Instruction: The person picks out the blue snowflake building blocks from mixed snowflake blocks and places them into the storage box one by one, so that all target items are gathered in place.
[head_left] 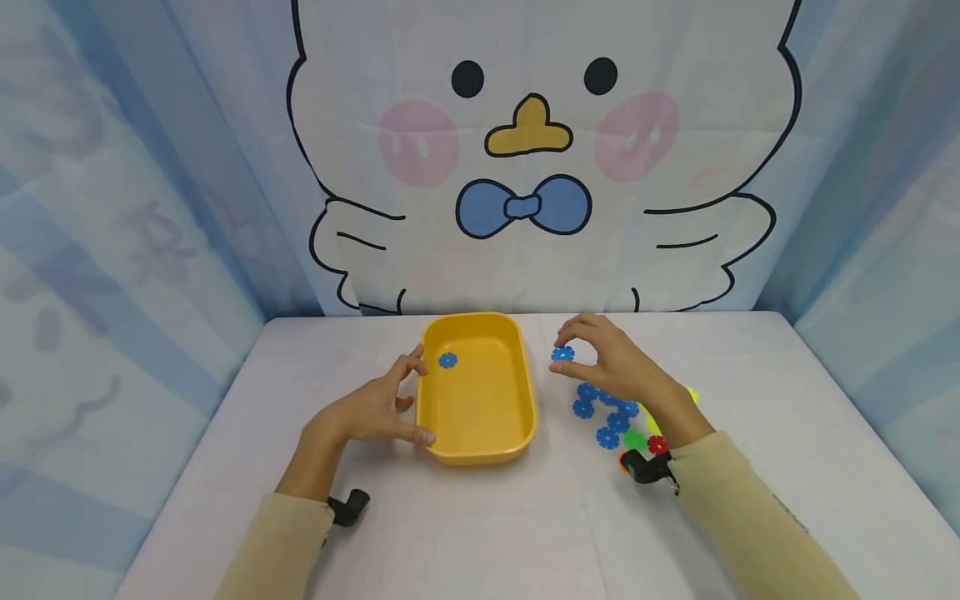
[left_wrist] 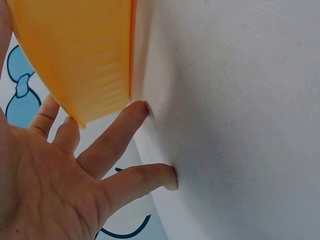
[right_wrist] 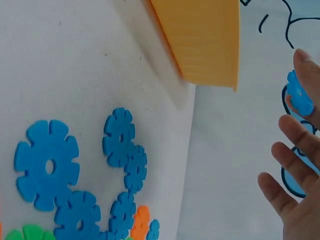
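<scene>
blue-white curtains (head_left: 112, 333) back a white table (head_left: 510, 533). on it stands a tray (head_left: 472, 408), long axis twelve-to-six. left hand (head_left: 375, 407) grips its rim at nine o'clock; right hand (head_left: 611, 362), nearer the pile (head_left: 618, 422), pinches a disc (head_left: 563, 354), from which the tray lies between eight and nine o'clock.

a tray (head_left: 480, 408) stands on the table (head_left: 480, 542), with one disc (head_left: 447, 360) in its far left part; a cluster of discs (head_left: 618, 422) lies right of the tray, and a curtain (head_left: 532, 275) hangs behind.
</scene>
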